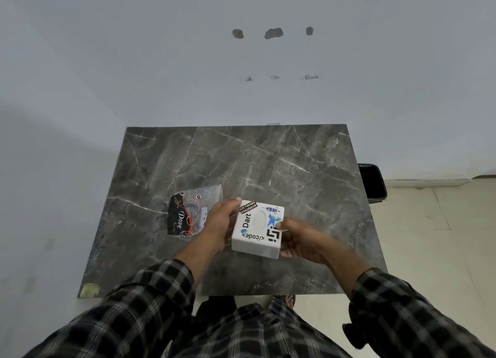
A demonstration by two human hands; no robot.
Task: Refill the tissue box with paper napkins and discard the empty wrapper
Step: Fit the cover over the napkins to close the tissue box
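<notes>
A white square tissue box covered in stickers, with an oval slot on top, is held above the dark marble table. My left hand grips its left side and my right hand grips its right side, thumb on top. The slot shows only white; no napkin sticks out of it. To the left of the box, partly behind my left hand, lies a clear plastic wrapper with black and red print, flat on the table.
A black bin stands on the floor by the table's right edge. A wall runs behind and to the left of the table. A patch of tape sits on the table's near left corner.
</notes>
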